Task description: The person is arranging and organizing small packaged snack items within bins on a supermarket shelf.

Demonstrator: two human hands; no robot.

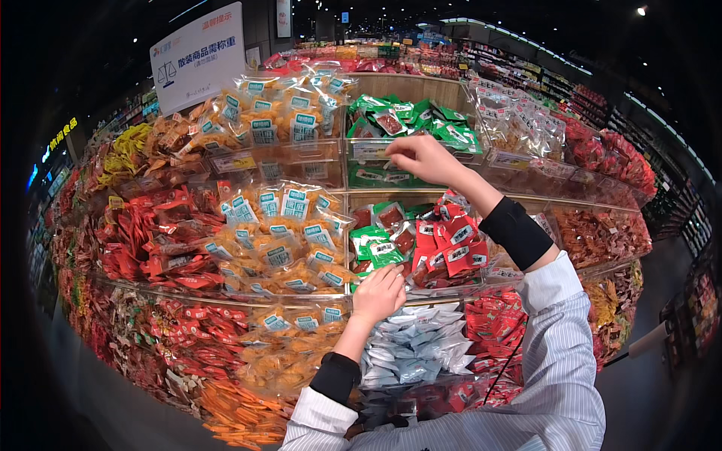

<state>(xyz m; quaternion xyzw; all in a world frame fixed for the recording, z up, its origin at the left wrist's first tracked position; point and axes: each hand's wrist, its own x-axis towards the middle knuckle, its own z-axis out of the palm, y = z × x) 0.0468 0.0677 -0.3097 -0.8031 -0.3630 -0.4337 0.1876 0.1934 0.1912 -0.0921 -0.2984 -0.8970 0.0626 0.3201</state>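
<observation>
My left hand (pixel 379 294) lies at the front of the middle bin, its fingertips by the green snack packets (pixel 384 253); whether it grips one cannot be told. Red snack packets (pixel 463 255) fill the right part of that same bin. Raised before the upper bin, my right hand (pixel 423 160) has curled fingers, and no packet shows in it. It covers part of the clear plastic front of that bin. Behind it lie more green packets (pixel 451 135), some with a clear window showing reddish food.
Clear bags with blue-white labels (pixel 279 211) fill the bins at left. Silver-white packets (pixel 417 344) are in the lower bin. A white sign (pixel 197 59) stands at upper left. Clear bags (pixel 502 118) and red packets (pixel 612 158) lie at right.
</observation>
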